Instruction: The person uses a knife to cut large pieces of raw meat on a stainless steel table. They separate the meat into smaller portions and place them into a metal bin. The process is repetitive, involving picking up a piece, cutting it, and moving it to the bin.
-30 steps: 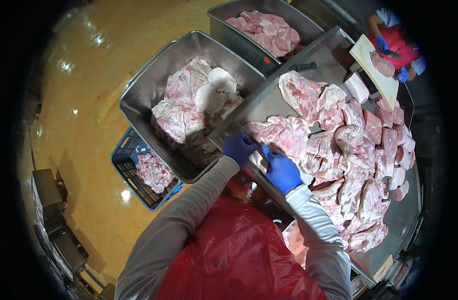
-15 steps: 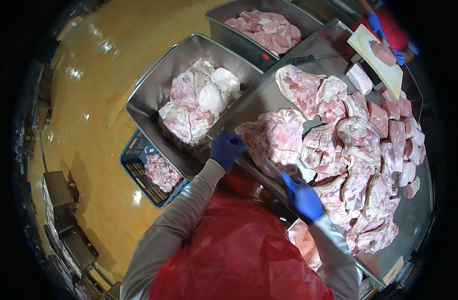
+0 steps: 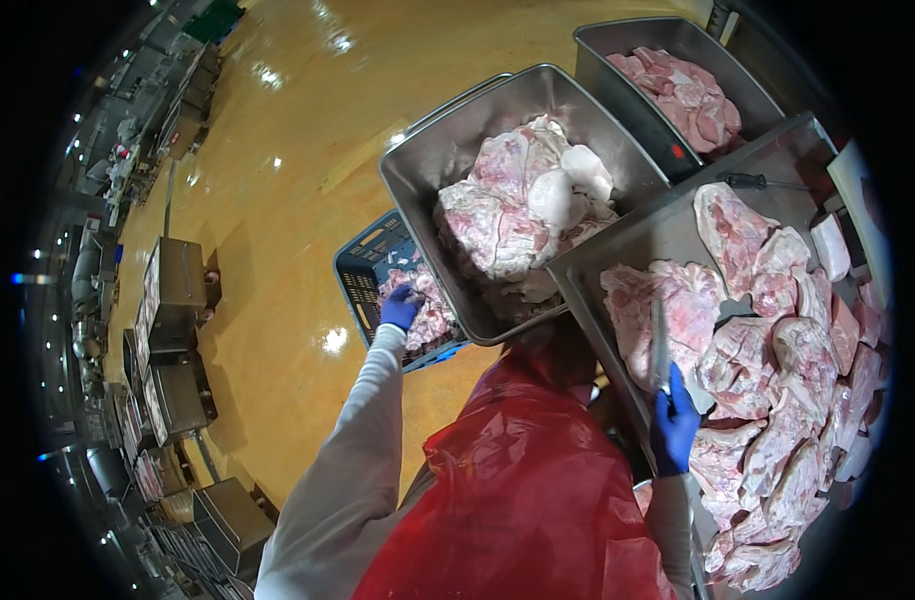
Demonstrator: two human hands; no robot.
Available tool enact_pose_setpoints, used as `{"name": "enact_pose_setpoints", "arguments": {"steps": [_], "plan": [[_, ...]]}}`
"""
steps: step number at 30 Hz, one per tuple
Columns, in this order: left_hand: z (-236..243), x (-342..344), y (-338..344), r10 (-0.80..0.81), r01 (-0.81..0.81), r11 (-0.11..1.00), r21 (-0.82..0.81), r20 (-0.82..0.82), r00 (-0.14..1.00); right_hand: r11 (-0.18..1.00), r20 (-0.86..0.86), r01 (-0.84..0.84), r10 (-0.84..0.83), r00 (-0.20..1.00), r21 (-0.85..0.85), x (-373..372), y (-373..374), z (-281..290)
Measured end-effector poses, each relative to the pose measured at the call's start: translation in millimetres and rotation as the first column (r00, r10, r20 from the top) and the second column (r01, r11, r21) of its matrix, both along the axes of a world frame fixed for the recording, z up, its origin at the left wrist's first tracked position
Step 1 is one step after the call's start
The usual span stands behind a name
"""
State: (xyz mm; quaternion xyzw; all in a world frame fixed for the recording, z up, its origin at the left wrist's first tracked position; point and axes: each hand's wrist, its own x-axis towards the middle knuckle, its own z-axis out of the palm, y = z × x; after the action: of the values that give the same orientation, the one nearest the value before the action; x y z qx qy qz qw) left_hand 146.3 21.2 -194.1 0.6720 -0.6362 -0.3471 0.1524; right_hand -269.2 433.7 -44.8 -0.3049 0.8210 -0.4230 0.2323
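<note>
My left hand, in a blue glove, reaches over the blue plastic crate. Its fingers look slightly bent and apart, close above the small meat trimmings inside; I see nothing held in them. On the right, my blue-gloved right hand is closed around the handle of a knife. The blade points away from me, over a broad, flat piece of raw meat near the left edge of the steel table.
A steel bin holding large pale meat pieces stands between crate and table. Behind it is another bin with pink cuts. Many meat pieces cover the table's right side. A dark-handled tool lies at its far end.
My left hand has moved from beside the meat at the table edge, left to the crate. The knife has swung to point away from me. The view has turned left.
</note>
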Motion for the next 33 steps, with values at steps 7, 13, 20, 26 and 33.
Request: {"name": "enact_pose_setpoints", "arguments": {"steps": [7,13,20,26,33], "plan": [[114.0,-258.6,58.8,-0.602,0.526,0.788,-0.320,-0.223,0.766,0.920,-0.316,0.230,-0.126,0.941,0.319,48.8,56.9,0.7],[69.1,-419.5,87.4,-0.941,0.932,0.321,-0.166,0.059,0.334,0.893,-0.284,0.350,-0.271,0.920,0.282,80.8,34.4,-5.6],[48.1,-407.7,108.3,-0.838,0.936,0.145,0.321,-0.463,0.289,0.811,-0.229,0.560,-0.520,0.823,0.172,110.0,21.4,-14.7],[103.6,-398.0,44.0,-0.623,0.981,0.115,0.153,-0.758,0.191,0.666,-0.084,0.744,-0.740,0.667,0.048,143.3,44.3,-29.8],[212.8,-346.7,-142.1,-0.824,0.842,0.530,-0.104,-0.297,0.482,0.579,-0.039,0.808,-0.810,0.586,0.106,165.1,69.1,7.6]]}}
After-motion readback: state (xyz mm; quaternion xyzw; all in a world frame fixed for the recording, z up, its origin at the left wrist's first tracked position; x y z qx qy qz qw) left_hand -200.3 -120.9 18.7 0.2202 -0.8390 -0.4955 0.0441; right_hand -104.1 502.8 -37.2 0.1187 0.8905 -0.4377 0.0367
